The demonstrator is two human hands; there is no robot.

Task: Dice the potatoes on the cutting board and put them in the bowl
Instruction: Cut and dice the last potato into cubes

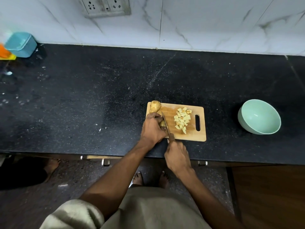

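Two hands work at a wooden board (pixel 170 116) lying right of centre in the frame, on a black speckled counter (pixel 82 100). The left hand (pixel 152 129) curls over a potato (pixel 162 123) at the board's left edge; its fingers wrap the potato so that only a small part of the skin shows past the knuckles. The right hand (pixel 177 157) sits just below the board's lower edge, closed round the brown handle of a knife (pixel 166 124). The blade runs up and to the left from that handle and lies against the right side of the held potato, just beside the left fingers.

A second, whole potato (pixel 154 106) rests at the upper left corner of the board, touching the top of the left hand and partly overhanging the board's edge. A loose heap of pale dice (pixel 182 119) lies on the right half of the board, apart from the blade and just left of the board's handle slot.

A mint-green bowl (pixel 264 129) stands on the counter well to the right of the board, tilted so that its inside faces the camera; nothing shows in it.

At the upper left of the frame a blue box (pixel 21 44) stands against the white marble wall, with something orange, blurred, beside it. A socket plate (pixel 105 6) is fixed to the wall at the top. Bare feet show on the floor at the lower middle.
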